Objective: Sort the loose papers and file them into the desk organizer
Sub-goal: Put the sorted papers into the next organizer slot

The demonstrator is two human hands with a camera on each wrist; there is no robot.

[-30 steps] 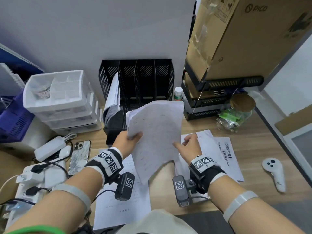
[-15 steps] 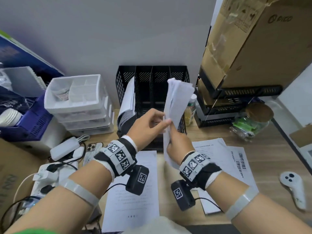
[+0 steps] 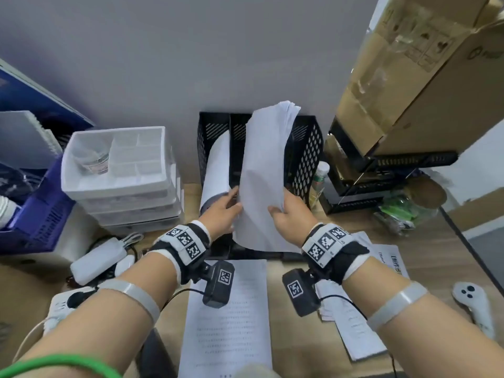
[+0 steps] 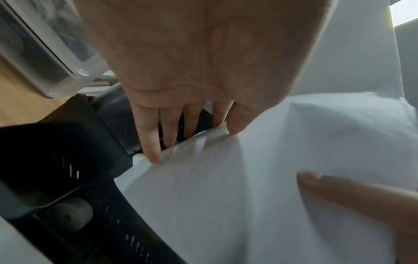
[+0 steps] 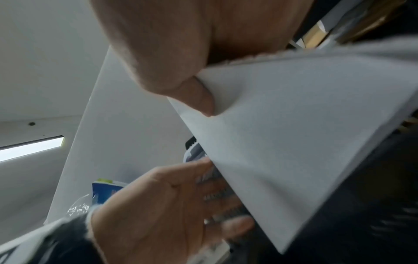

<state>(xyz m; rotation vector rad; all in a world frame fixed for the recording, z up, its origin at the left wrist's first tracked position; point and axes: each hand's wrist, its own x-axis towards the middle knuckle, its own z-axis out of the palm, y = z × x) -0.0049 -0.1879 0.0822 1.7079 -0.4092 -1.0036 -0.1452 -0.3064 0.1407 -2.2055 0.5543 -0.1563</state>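
A thick stack of white papers [image 3: 264, 173] stands upright in front of the black mesh desk organizer [image 3: 305, 159], its top edge above the organizer's rim. My right hand [image 3: 281, 208] grips the stack's lower right edge, thumb on the front face [image 5: 196, 100]. My left hand [image 3: 231, 203] lays straight fingers [image 4: 149, 142] against the stack's left edge [image 4: 248, 196] without curling round it. Other papers [image 3: 216, 165] curve out of the organizer's leftmost slot. Loose printed sheets lie on the desk below my wrists [image 3: 229, 323] and to the right [image 3: 354, 328].
A white drawer unit [image 3: 117, 170] stands left of the organizer, with a blue basket [image 3: 35, 214] beyond it. On the right are black trays [image 3: 381, 181] under a cardboard box [image 3: 422, 77], a small bottle [image 3: 319, 178], a jar [image 3: 409, 205] and a white controller [image 3: 474, 301].
The stack has turned upright and moved forward to the organizer. My left hand has let go of its pinch and now touches the edge with straight fingers. The right hand keeps its grip.
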